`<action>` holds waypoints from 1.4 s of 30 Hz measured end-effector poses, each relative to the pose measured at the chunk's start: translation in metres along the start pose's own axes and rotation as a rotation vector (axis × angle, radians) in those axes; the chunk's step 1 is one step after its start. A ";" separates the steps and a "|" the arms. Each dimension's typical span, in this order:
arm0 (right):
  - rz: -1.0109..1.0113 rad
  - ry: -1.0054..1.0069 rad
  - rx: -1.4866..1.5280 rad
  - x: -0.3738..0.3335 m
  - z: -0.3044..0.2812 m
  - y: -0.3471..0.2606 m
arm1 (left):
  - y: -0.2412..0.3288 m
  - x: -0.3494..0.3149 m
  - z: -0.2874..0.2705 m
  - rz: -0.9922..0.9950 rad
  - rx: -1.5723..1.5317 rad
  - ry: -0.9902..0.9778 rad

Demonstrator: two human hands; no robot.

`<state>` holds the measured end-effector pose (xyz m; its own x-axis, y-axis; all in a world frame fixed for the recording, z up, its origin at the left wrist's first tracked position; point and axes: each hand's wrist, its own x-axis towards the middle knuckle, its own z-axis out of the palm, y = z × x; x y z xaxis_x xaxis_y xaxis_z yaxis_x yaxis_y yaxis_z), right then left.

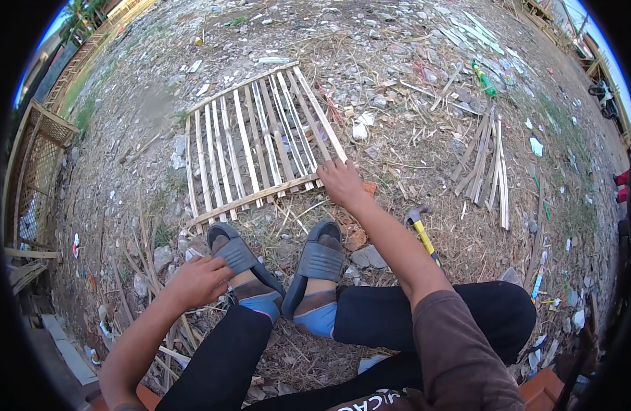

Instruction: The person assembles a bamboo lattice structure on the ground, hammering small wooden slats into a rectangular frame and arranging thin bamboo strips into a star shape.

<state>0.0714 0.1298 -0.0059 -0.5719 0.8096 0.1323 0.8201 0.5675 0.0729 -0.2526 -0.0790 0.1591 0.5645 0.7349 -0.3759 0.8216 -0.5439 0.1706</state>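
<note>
Count: 1 wood panel [243,130], 2 rails plus a dozen or so slats (overlap at the right spoils an exact figure). 1 hammer [425,241], yellow and black handle. 1 green bottle [484,81]. 1 pile of loose slats [478,168], too tangled to count. 2 dark slides [319,262], one per foot. At least 2 reddish chunks [356,240] near the right foot.

Panel lies on the ground just beyond the feet, near rail toward the person. Hammer is right of the right forearm; pile farther right, bottle beyond it.

Surface: outdoor dirt [397,61], rough, covered in stones, dry stalks and litter, some green patches. Lattice frame [45,161] stands at far left; motorbike [606,103] at far right.

Hands well apart. Right hand [339,181]: arm reaching forward, palm down, fingers over the right end of the near rail. Can't tell if clamped or just resting. Left hand [204,279]: elbow bent, beside the left slide, fingers spread loosely, nothing visible in it. Can't tell if fingertips touch the foot.
</note>
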 end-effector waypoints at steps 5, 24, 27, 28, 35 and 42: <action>-0.102 0.084 -0.094 0.014 0.007 0.006 | -0.007 -0.015 0.015 -0.048 -0.121 0.016; -0.048 0.092 0.238 0.027 -0.102 -0.015 | -0.022 -0.017 -0.023 -0.087 0.114 0.270; -0.061 0.141 0.134 0.033 -0.124 -0.010 | -0.029 -0.008 -0.035 -0.149 0.163 0.318; -0.065 0.128 0.151 0.034 -0.131 -0.010 | -0.029 -0.007 -0.040 -0.155 0.196 0.357; -0.010 0.045 0.191 0.048 -0.198 0.009 | -0.043 -0.003 -0.064 -0.322 0.314 0.661; -0.010 0.057 0.303 0.049 -0.272 0.052 | -0.051 -0.016 -0.078 -0.329 0.446 0.693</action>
<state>0.0908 0.1582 0.2730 -0.5712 0.7989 0.1885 0.7675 0.6012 -0.2226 -0.2970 -0.0312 0.2276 0.3452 0.8833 0.3173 0.9251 -0.2631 -0.2740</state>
